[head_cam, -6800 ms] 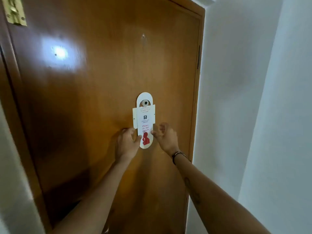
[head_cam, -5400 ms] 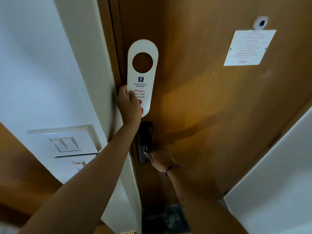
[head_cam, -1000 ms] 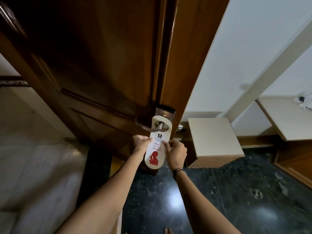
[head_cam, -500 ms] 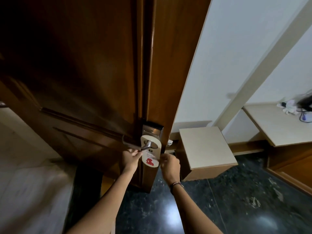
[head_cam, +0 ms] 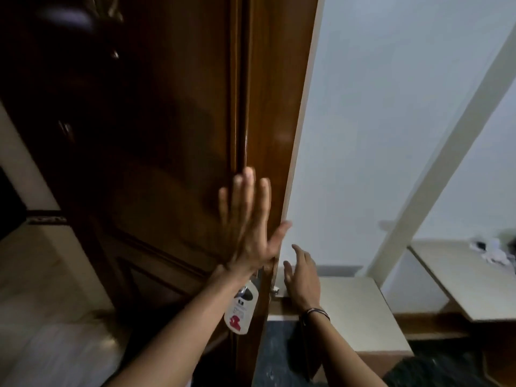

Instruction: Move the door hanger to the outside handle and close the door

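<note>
Looking down from head height, a person is standing beside a dark wooden door (head_cam: 173,135) that is ajar, its narrow edge facing the camera. The white card door hanger (head_cam: 240,311), printed with a red figure, is hanging on the lever handle (head_cam: 242,291) on the door's left face, which I judge to be the outside handle, partly hidden behind the left forearm. The left hand (head_cam: 248,224) is lying flat against that face near the edge, fingers spread and gripping nothing. The right hand (head_cam: 303,277) is hovering just past the door edge with fingers loosely apart, holding nothing, near a small metal piece on the far side; whether it is touching the door cannot be told. Behind it are a pale low cabinet (head_cam: 363,311) and a white wall (head_cam: 391,121). The hanger is looking thin and light, likely to swing or slip off when the door is moving, so it is best left untouched. The door is looking heavy and rigid, with a glossy surface; it is probably best taken by the lever or pushed on the flat face, keeping fingers clear of the closing edge.
</note>
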